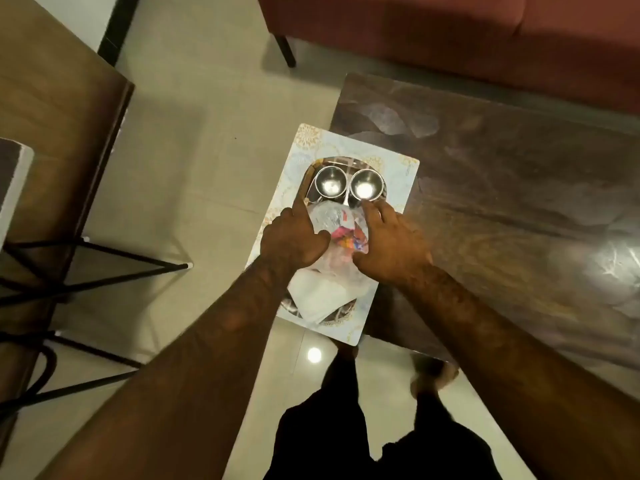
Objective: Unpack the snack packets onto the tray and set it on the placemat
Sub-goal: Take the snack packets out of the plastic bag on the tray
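Note:
A round steel tray point(309, 174) lies on a pale patterned placemat point(398, 181) at the near left corner of the table. Two empty steel bowls point(330, 184) point(366, 189) stand side by side at the tray's far end. A clear plastic bag holding colourful snack packets point(341, 237) rests in the tray's middle, with a folded white cloth or paper point(317, 299) at its near end. My left hand point(294, 242) is on the bag's left side, index finger straight along the tray rim, thumb touching the bag. My right hand point(393, 242) lies on the bag's right side, fingers stretched toward the right bowl.
The dark glossy wooden table point(502, 202) stretches to the right. A red sofa point(450, 39) stands behind it. Brown wooden furniture with black metal legs point(52, 109) is at the left across the tiled floor point(207, 150). My legs and a foot point(433, 372) are below.

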`<control>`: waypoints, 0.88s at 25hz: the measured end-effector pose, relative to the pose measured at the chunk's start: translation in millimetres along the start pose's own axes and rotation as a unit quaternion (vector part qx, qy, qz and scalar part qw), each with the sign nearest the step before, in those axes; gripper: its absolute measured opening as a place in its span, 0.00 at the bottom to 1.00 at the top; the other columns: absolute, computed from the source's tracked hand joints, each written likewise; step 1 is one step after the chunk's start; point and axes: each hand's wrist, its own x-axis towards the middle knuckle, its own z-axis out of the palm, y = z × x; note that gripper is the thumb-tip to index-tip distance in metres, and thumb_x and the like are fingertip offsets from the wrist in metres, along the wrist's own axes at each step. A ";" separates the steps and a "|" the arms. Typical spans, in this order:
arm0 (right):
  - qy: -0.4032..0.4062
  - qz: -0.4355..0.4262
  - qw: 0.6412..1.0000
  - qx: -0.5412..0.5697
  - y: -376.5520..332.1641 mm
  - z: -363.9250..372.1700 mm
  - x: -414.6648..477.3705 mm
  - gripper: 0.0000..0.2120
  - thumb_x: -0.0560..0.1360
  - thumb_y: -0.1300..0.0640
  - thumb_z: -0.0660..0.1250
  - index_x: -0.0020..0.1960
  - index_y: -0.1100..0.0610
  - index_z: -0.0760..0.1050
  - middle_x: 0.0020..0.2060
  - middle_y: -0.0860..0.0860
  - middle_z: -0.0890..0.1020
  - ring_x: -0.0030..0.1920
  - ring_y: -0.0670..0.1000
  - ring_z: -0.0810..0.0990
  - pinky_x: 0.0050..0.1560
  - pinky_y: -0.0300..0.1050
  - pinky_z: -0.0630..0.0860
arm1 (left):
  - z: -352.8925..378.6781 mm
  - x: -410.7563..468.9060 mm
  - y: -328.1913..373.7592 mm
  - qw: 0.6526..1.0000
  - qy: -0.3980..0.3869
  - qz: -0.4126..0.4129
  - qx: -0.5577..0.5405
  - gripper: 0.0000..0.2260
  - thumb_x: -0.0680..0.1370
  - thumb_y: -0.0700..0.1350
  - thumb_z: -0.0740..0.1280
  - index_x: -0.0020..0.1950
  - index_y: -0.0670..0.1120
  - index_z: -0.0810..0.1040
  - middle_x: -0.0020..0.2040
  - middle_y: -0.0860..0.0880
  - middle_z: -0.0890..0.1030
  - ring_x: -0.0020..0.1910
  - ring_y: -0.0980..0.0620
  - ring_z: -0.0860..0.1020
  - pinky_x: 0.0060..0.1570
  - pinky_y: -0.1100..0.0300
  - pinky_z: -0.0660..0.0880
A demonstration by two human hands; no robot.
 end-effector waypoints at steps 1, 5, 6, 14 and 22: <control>-0.008 -0.006 1.000 0.002 -0.8 8.0 4.0 0.46 0.74 0.45 0.71 0.85 0.51 0.51 0.83 0.53 0.58 0.81 0.59 0.63 0.75 0.63 0.70 | 6.2 1.8 -3.6 0.999 -0.017 -0.027 -0.026 0.35 0.77 0.57 0.67 0.78 0.42 0.58 0.70 0.39 0.73 0.68 0.36 0.74 0.66 0.46 0.71; -0.038 0.011 0.999 0.025 -12.9 31.0 11.5 0.50 0.74 0.45 0.73 0.86 0.48 0.47 0.84 0.53 0.51 0.84 0.61 0.55 0.75 0.67 0.68 | 23.7 -0.2 -11.9 0.961 -0.066 -0.119 -0.239 0.34 0.76 0.47 0.72 0.77 0.40 0.59 0.70 0.41 0.74 0.65 0.41 0.75 0.61 0.50 0.76; -0.041 0.019 0.999 0.027 -16.4 38.8 12.0 0.51 0.73 0.45 0.74 0.86 0.48 0.46 0.85 0.53 0.49 0.84 0.62 0.52 0.75 0.68 0.68 | 28.1 -2.2 -14.9 0.949 -0.071 -0.136 -0.275 0.32 0.75 0.42 0.72 0.76 0.40 0.61 0.68 0.42 0.75 0.62 0.42 0.77 0.57 0.54 0.77; 0.017 0.038 0.998 0.037 -26.6 49.0 17.6 0.49 0.73 0.45 0.75 0.85 0.50 0.50 0.81 0.56 0.58 0.76 0.63 0.66 0.67 0.60 0.77 | 31.0 -4.8 -35.7 0.855 -0.041 -0.208 -0.473 0.18 0.70 0.37 0.73 0.59 0.37 0.81 0.46 0.43 0.85 0.42 0.45 0.84 0.41 0.55 0.82; 0.030 0.062 0.996 0.053 -26.8 38.6 21.9 0.40 0.76 0.52 0.72 0.83 0.49 0.57 0.76 0.56 0.65 0.73 0.61 0.70 0.64 0.58 0.78 | 18.9 -12.6 -31.5 0.847 -0.188 -0.208 -0.453 0.09 0.73 0.44 0.71 0.52 0.45 0.79 0.44 0.47 0.81 0.45 0.49 0.78 0.52 0.51 0.77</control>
